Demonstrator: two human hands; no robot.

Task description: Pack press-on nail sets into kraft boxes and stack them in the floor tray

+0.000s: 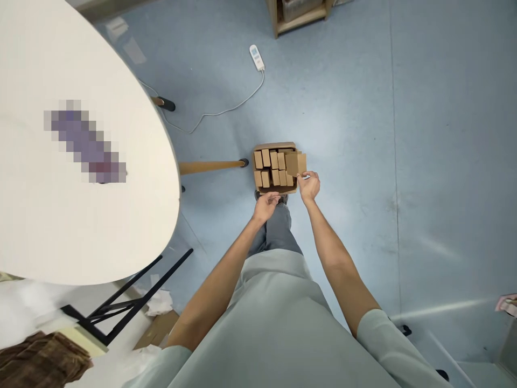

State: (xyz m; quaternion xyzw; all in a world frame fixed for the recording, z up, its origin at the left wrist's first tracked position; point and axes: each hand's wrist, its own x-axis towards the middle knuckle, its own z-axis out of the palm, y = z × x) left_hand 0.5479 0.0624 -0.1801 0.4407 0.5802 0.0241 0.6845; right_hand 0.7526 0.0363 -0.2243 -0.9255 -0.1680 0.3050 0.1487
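Your shirt (270, 318) lies nearest. Right grip (309, 186) pinches a carton (291, 164) at the right edge of the box (275, 145); left grip (266, 207): closure unclear.

The boxes (276, 177) look matt cardboard, the floor (343, 108) smooth and glossy.

A blue floor (347, 97) and white table (121, 231) suggest an indoor room.

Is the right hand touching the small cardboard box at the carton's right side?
Touching. The head view shows the right hand meeting the small cardboard box at its lower edge, thumb overlapping it.
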